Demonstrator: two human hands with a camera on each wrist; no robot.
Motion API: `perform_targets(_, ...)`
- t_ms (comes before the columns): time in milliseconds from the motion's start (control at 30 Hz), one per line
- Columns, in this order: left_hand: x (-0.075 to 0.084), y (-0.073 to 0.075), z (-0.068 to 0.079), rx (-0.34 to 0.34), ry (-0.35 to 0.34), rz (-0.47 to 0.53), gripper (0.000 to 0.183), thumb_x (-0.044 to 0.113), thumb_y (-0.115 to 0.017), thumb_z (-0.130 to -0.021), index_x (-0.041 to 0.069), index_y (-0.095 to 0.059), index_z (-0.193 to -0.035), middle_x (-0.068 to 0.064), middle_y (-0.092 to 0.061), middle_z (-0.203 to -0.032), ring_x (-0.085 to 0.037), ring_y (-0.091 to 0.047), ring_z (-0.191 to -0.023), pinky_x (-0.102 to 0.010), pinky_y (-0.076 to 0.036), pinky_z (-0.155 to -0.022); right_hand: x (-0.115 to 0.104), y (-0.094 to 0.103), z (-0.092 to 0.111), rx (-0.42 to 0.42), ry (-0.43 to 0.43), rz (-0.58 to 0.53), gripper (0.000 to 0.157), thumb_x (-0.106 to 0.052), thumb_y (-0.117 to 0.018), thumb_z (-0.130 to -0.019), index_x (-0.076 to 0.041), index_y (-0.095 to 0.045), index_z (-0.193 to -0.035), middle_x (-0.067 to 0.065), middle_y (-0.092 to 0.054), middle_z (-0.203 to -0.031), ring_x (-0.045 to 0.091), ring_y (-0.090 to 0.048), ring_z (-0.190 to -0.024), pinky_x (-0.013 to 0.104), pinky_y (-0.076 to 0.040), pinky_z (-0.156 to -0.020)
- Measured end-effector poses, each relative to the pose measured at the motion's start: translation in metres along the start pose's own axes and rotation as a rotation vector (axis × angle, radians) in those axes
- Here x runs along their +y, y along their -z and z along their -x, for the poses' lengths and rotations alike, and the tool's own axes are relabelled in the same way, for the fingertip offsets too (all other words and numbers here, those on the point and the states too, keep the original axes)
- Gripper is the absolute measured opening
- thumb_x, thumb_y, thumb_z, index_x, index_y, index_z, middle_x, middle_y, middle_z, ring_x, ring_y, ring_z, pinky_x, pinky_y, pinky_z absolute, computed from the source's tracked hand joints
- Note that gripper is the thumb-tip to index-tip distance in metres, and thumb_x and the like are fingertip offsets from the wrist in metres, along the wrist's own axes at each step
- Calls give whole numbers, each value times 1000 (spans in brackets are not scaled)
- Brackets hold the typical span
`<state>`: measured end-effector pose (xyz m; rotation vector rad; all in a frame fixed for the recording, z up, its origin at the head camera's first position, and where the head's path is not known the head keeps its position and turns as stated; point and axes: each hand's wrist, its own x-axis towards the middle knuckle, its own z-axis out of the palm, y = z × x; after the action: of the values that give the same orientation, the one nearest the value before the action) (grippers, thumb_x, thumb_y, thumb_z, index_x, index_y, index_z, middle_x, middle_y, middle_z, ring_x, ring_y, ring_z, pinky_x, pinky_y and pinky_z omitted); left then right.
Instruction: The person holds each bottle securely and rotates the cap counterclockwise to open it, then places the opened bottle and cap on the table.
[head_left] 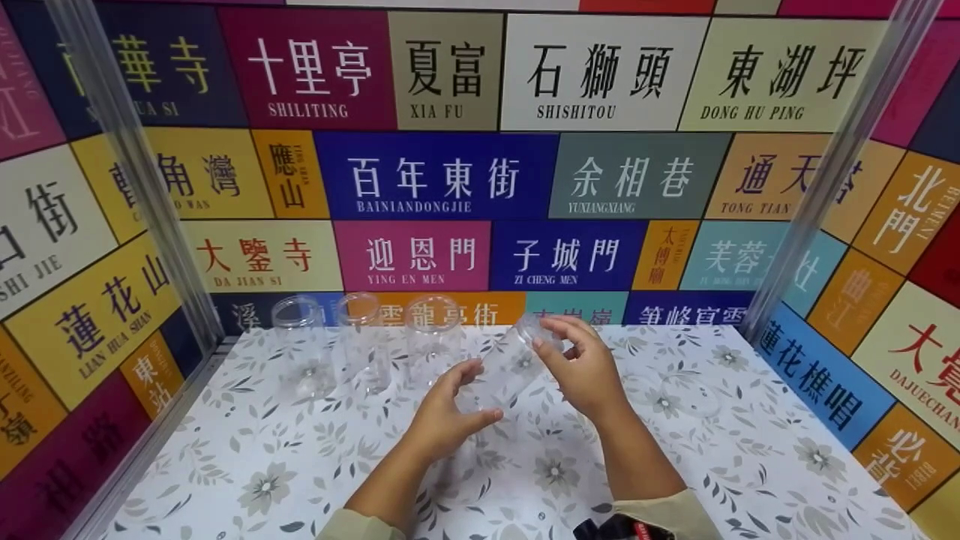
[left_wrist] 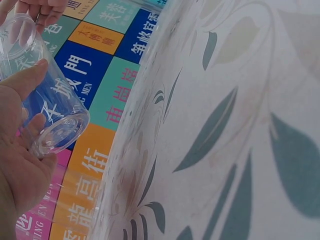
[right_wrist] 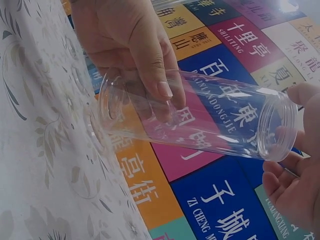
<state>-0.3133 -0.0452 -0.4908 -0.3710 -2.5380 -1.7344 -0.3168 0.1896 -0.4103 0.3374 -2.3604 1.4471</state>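
Observation:
A clear plastic jar [head_left: 510, 375] is held tilted above the table, its upper end leaning right. My left hand [head_left: 448, 416] holds the jar's lower part, thumb on the near side and fingers on the far side. At the upper end, my right hand [head_left: 586, 367] grips the ringed neck between thumb and fingers. In the right wrist view the jar [right_wrist: 200, 117] spans both hands, with the left hand [right_wrist: 127, 40] around its base end. The left wrist view shows the jar's round base [left_wrist: 62, 134] just past the left fingers.
Three more clear jars stand in a row at the back left: one on the left [head_left: 304, 367], one in the middle [head_left: 365, 360], one on the right [head_left: 433, 349]. A faint clear disc [head_left: 691, 396] lies on the floral tabletop [head_left: 360, 465] to the right. Lettered panels surround the table.

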Motion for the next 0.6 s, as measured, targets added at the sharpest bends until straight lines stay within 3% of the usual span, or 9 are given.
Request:
perform_targets(133, 0, 0, 0, -2, 5, -2, 85, 41, -92, -84, 27, -49, -157, 4, -57, -159, -26, -48, -154, -57, -35, -131, 1, 0, 0, -32, 37, -67, 35, -20, -65, -106, -17, -71, -140, -1, -60, -154, 28, -60, -117, 23, -55, -68)
perform_targets(267, 0, 0, 0, -5, 9, 3, 85, 42, -92, -85, 27, -49, -157, 5, -57, -159, -25, -48, -154, -57, -35, -131, 1, 0, 1, -56, 59, -125, 38, -11, -56, -106, -17, -70, -141, -1, -58, -157, 17, -58, -123, 21, -51, -64)
perform_targets(333, 0, 0, 0, -5, 16, 5, 86, 42, -91, -85, 28, -48, -157, 5, -57, -160, -25, -48, -154, -58, -34, -131, 1, 0, 2, -65, 57, -145, 40, -8, -54, -106, -18, -70, -141, -1, -58, -158, 11, -62, -96, 21, -46, -54)
perform_targets(400, 0, 0, 0, -5, 21, 6, 86, 43, -91, -85, 29, -48, -158, 5, -57, -160, -26, -48, -155, -59, -34, -131, 1, 0, 2, -71, 58, -156, 41, -7, -52, -107, -18, -70, -142, 0, -57, -158, 10, -53, -70, 23, -40, -44)
perform_targets(467, 0, 0, 0, -5, 24, 8, 86, 43, -91, -85, 29, -48, -158, 5, -57, -160, -27, -47, -155, -60, -34, -130, 1, 0, 2, -73, 61, -160, 41, -6, -52, -107, -17, -70, -142, 0, -57, -159, 5, -54, -74, 24, -41, -44)
perform_targets(500, 0, -1, 0, -5, 25, 8, 86, 44, -91, -84, 30, -48, -158, 5, -57, -160, -27, -47, -155, -60, -34, -130, 2, 0, 2, -72, 64, -157, 41, -7, -52, -107, -17, -70, -142, 1, -57, -158, 9, -51, -68, 24, -41, -44)
perform_targets(600, 0, -1, 0, -7, 25, 9, 87, 44, -91, -85, 29, -48, -158, 5, -57, -160, -27, -47, -155, -61, -35, -130, 2, 0, 1, -63, 77, -135, 38, -11, -57, -107, -17, -69, -143, 1, -57, -158, 13, -63, -105, 25, -51, -59)
